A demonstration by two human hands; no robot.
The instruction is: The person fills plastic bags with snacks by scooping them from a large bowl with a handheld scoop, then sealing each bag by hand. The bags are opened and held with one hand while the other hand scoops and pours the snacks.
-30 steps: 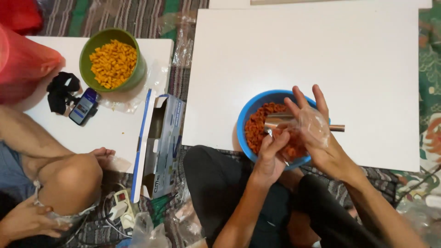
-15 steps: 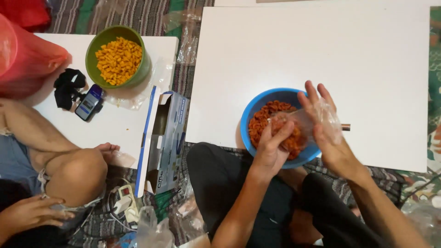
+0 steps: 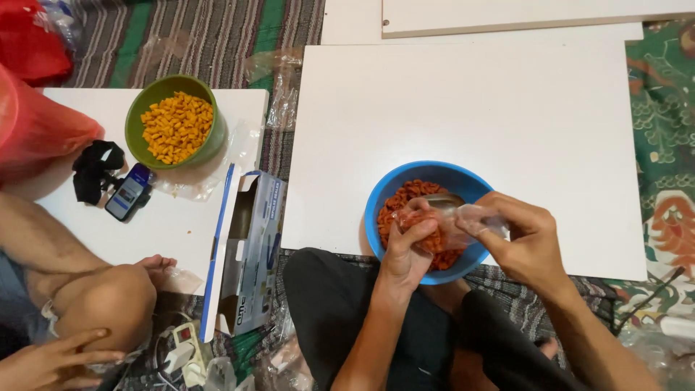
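Over white board (image 3: 463,101), both hands' grips (image 3: 405,250) (image 3: 525,239) pinch shut, apparently, on clear snack bag (image 3: 445,228).

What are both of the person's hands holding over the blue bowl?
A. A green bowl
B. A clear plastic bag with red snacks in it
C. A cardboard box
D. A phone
B: the left hand and right hand both grip a clear bag part-filled with red snacks, right above the blue bowl.

Bright even overhead light, soft shadows, slight motion blur, no glare
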